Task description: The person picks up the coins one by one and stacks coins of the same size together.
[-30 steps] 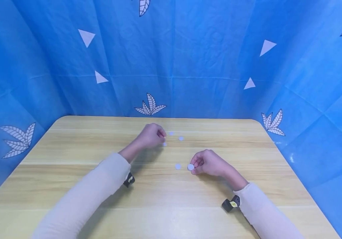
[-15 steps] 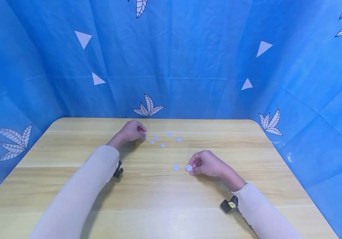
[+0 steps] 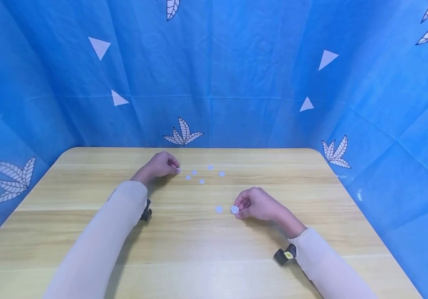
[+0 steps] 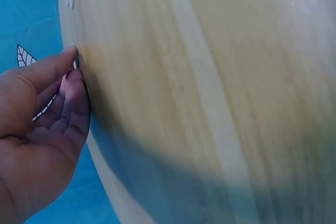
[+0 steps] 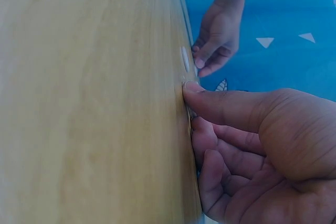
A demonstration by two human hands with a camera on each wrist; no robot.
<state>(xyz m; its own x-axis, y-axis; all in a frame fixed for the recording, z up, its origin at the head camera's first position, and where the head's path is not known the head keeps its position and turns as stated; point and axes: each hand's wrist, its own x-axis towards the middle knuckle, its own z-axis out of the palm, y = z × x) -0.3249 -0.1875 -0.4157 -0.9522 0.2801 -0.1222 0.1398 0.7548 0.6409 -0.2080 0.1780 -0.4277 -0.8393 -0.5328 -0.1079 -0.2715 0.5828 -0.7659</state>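
Observation:
At the back of the wooden table, my left hand (image 3: 161, 164) pinches a small white disc (image 3: 178, 170) low at the tabletop. In the left wrist view only a sliver of that disc shows between thumb and finger. Nearer the middle, my right hand (image 3: 259, 204) holds a larger white disc (image 3: 235, 209) by its edge between thumb and fingers, at the table surface. Just left of it lies another white disc (image 3: 218, 209), flat and apart from the hand. The right wrist view mostly hides the held disc behind the thumb.
Several small white discs lie to the right of the left hand, among them a near disc (image 3: 201, 181) and a far right disc (image 3: 222, 174). A blue patterned curtain (image 3: 251, 83) stands behind and beside the wooden table (image 3: 199, 249).
My left hand has moved left from beside the middle discs, uncovering discs that it had hidden, and now stays nearly still. My right hand keeps its place on the larger disc.

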